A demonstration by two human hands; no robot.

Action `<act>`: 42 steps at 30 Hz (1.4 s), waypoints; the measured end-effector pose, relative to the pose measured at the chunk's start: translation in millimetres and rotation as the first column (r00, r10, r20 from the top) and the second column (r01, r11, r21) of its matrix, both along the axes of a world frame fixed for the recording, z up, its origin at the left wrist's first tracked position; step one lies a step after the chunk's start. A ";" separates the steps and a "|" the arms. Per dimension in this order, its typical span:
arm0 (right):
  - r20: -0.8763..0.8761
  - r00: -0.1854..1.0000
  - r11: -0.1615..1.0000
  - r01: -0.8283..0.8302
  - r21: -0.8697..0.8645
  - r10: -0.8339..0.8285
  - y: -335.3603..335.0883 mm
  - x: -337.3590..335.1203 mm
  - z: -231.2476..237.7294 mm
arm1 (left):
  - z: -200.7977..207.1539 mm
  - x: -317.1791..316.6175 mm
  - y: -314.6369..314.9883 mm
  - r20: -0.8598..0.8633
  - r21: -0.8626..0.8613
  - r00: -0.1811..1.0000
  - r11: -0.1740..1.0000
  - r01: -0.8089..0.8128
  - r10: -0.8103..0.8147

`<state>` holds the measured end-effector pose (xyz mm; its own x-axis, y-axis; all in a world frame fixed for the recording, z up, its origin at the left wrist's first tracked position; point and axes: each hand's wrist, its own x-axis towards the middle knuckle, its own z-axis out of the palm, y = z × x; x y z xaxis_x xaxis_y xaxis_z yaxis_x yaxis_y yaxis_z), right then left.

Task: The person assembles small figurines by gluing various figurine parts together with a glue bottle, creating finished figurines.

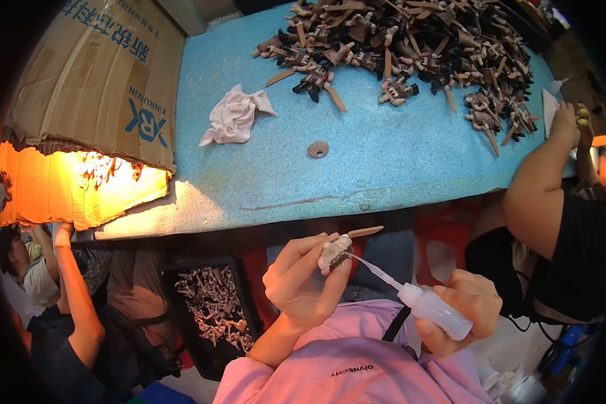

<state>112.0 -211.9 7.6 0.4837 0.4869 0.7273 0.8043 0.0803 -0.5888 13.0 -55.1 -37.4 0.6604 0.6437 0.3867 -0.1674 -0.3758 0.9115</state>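
The left hand (299,283) pinches 1 small figure (334,254) at its fingertips, the stick (365,231) pointing right. Right of it, the right hand (471,310) curls around a squeeze bottle (438,311), long axis slanting up-left, nozzle at the figure's edge; contact is unclear. Left of the left hand, a black tray (212,367) holds small parts (212,296).

The surface (384,155) is a speckled blue sheet, creased along its near edge, with a small brown rounded piece (318,149) lying near its middle. Left of that piece sits a crumpled whitish cloth (236,118), and farther left a cardboard box (108,87); beyond it and to its right spreads a heap of small figures (411,50) with flat wooden sticks (337,99).
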 end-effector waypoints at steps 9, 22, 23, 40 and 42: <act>-0.006 0.997 0.996 -0.075 0.042 0.075 -0.9 0.6 -4.6 | -2.0 -1.4 0.7 0.007 -0.019 1.000 1.000 0.007 -0.006; -0.058 0.993 0.994 -0.101 0.042 0.103 3.3 -2.3 -0.4 | -1.3 -2.7 2.0 0.007 -0.037 1.000 0.999 0.005 -0.005; -0.059 0.993 0.994 -0.104 0.043 0.106 4.2 -2.3 -2.9 | -2.8 -3.0 2.6 0.005 -0.035 1.000 0.999 0.002 -0.002; -0.803 0.543 0.932 0.093 0.350 0.247 16.5 8.6 -8.2 | -2.1 -8.6 10.2 0.059 -0.136 0.998 0.991 0.020 -0.012; -0.777 0.584 0.943 0.059 0.329 0.235 27.3 15.8 -6.1 | -0.8 -12.0 13.4 0.074 -0.150 0.997 0.988 0.024 -0.013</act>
